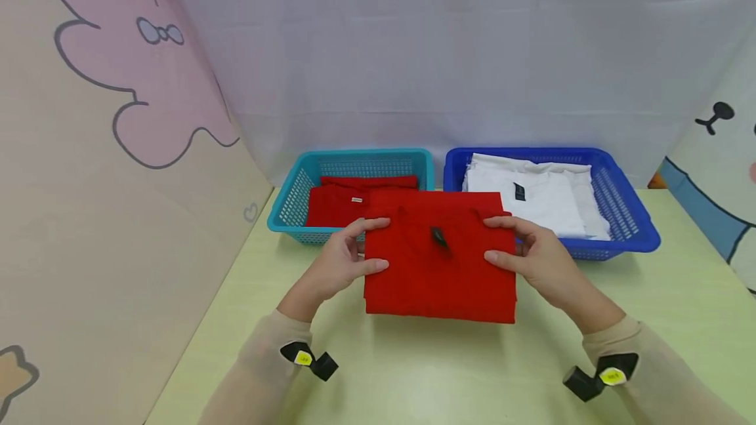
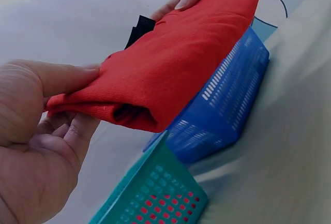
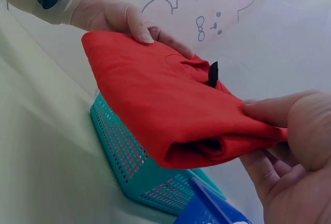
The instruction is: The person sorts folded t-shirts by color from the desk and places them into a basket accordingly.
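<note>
A folded red T-shirt (image 1: 440,281) with a dark neck label hangs in the air above the table, between both hands. My left hand (image 1: 345,258) pinches its left edge, thumb on top and other fingers partly hidden beneath. On the opposite edge, my right hand (image 1: 540,254) grips the shirt the same way. In the left wrist view the folded layers of the shirt (image 2: 170,63) show at its near end, close to the left hand (image 2: 46,125). The right wrist view shows the right hand (image 3: 295,146) pinching the other end of the shirt (image 3: 160,94).
Behind the shirt, a teal basket (image 1: 289,205) holds folded red clothes (image 1: 333,205). Right of it stands a blue basket (image 1: 629,215) with folded white clothes (image 1: 546,199). Both sit at the back of the pale green table (image 1: 437,372), near a white curtain (image 1: 413,51).
</note>
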Demonstrator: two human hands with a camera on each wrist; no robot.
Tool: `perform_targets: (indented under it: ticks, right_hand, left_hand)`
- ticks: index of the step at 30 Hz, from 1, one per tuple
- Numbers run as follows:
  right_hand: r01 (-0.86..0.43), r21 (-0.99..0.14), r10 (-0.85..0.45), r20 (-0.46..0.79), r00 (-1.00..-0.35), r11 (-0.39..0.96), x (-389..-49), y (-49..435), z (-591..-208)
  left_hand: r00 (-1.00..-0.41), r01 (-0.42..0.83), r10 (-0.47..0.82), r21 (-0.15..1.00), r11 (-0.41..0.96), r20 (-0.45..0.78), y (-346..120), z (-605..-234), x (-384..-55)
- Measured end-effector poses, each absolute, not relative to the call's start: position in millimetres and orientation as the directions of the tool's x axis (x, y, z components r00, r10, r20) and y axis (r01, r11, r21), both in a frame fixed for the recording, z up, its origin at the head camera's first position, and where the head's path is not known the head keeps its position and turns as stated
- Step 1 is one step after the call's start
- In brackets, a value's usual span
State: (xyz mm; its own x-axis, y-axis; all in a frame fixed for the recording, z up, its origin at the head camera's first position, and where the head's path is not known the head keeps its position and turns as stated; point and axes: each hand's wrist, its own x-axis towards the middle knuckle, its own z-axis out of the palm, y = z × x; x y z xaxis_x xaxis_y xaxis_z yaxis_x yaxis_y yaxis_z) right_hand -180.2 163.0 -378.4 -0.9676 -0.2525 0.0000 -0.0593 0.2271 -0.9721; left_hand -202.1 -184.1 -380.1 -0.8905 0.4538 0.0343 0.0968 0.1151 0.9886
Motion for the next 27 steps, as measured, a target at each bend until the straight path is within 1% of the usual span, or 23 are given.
perform_targets:
  ticks: [6, 10, 16, 22, 27]
  right_hand:
    - [-0.032, -0.992, -0.277, -0.004, -0.961, 0.126, -204.5, 147.7, -371.2]
    - [-0.028, -0.996, -0.296, 0.001, -0.955, 0.085, -223.6, 135.9, -370.0]
    - [-0.055, -0.996, -0.316, 0.029, -0.948, 0.075, -250.1, 117.8, -366.7]
    - [-0.111, -0.987, -0.325, 0.069, -0.943, 0.114, -276.2, 100.3, -359.1]
    - [-0.082, -0.993, -0.324, 0.052, -0.945, 0.08, -297.0, 87.3, -353.5]
  left_hand:
    - [-0.889, 0.191, 0.444, 0.973, 0.13, 0.116, -198.7, -368.0, -217.9]
    - [-0.891, 0.212, 0.434, 0.968, 0.135, 0.134, -211.4, -364.0, -232.4]
    - [-0.905, 0.15, 0.417, 0.981, 0.125, 0.085, -229.6, -361.1, -255.6]
    - [-0.909, 0.061, 0.414, 0.998, 0.035, 0.041, -242.8, -356.3, -278.6]
    - [-0.91, 0.051, 0.412, 0.999, -0.006, 0.049, -252.6, -348.5, -296.4]
